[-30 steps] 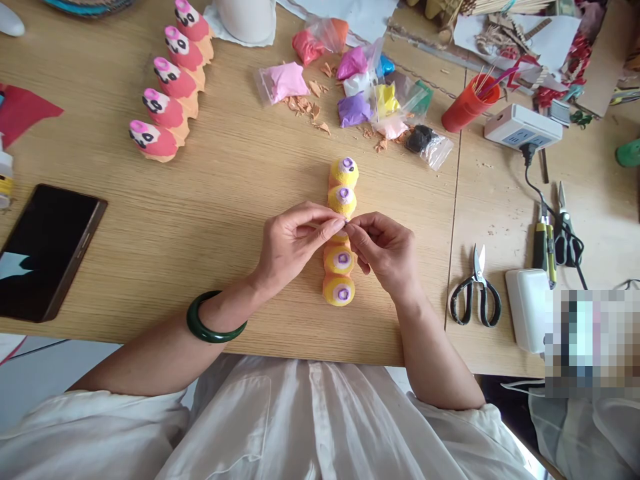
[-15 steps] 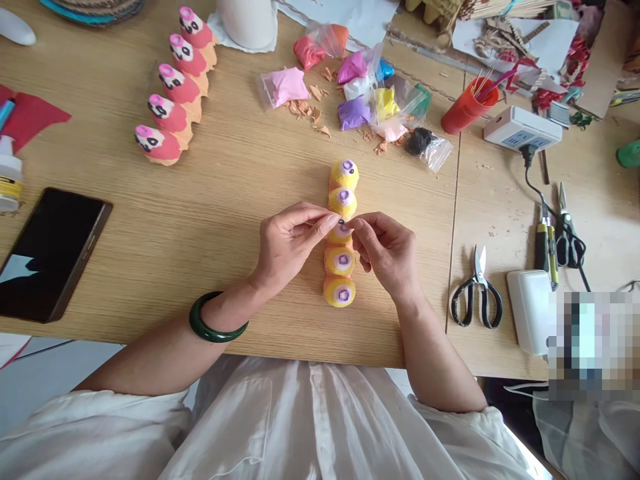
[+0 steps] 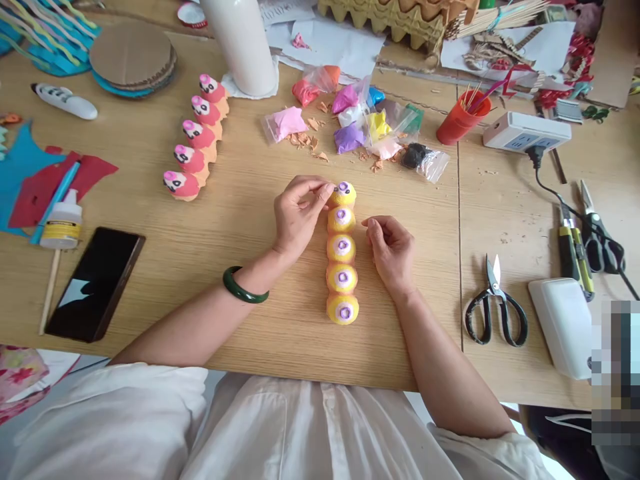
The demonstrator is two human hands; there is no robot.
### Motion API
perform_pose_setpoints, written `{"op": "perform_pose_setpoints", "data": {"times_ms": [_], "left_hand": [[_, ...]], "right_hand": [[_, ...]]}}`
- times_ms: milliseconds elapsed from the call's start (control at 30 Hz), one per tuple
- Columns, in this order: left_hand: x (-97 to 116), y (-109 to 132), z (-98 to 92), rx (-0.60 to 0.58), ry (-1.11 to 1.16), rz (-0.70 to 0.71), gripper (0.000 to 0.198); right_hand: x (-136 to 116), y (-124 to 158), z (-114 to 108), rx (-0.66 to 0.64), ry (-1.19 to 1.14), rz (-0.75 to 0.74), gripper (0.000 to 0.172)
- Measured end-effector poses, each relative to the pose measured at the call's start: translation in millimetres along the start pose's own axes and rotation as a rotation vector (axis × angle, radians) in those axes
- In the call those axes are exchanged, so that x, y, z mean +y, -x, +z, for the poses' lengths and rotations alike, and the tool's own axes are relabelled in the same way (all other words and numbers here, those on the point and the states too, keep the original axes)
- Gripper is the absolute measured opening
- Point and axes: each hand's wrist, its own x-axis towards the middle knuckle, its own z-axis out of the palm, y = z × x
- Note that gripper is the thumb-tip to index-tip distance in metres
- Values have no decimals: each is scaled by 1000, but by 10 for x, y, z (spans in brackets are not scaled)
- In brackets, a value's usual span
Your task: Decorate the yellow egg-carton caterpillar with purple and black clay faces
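A strip of yellow egg-carton bumps (image 3: 342,279) lies upright in front of me, each bump with a pale patch and a purple ring. My left hand (image 3: 303,212), a dark green bangle on its wrist, is closed in a pinch at the farthest bump (image 3: 345,195). A small black clay dot (image 3: 336,190) shows at its fingertips, against that bump's left side; another dark dot sits on the right side. Just right of the strip, my right hand (image 3: 393,252) is closed, thumb against the curled index finger. Whether anything small is between them cannot be seen.
A strip of red bumps (image 3: 193,159) with pink rings stands at the left. Bagged coloured clay (image 3: 350,138) and orange scraps lie beyond my hands. Scissors (image 3: 495,300), a power strip (image 3: 527,132) and a red cup (image 3: 463,117) are right; a phone (image 3: 95,283) is left.
My hands have parted. The left moved from the middle of the yellow strip to its farthest bump; the right sits off to the strip's right. The camera view has shifted, showing more of the table.
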Motion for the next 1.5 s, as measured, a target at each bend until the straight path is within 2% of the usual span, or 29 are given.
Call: {"op": "perform_pose_setpoints", "data": {"times_ms": [167,333,633,800,1067,1300,1500], "left_hand": [[-66,-33,21,-13,-71,36,42],[-77,-8,-20,-48,-55,-45,45],[-8,-9,17,-98,-29,-7,33],[1,-28,19,-135,-51,-6,32],[-41,-42,33,-148,-33,47,26],[-48,-50,21,-191,-42,90,19],[-51,-67,34,-172,-48,109,17]], "right_hand": [[9,8,-1,-13,4,-12,42],[5,8,5,-19,-7,-12,39],[-30,16,15,-5,-8,-17,21],[28,16,26,-61,85,-63,43],[16,14,30,-77,219,-47,43],[28,20,43,-80,237,-23,51],[28,29,42,-85,255,-10,50]]}}
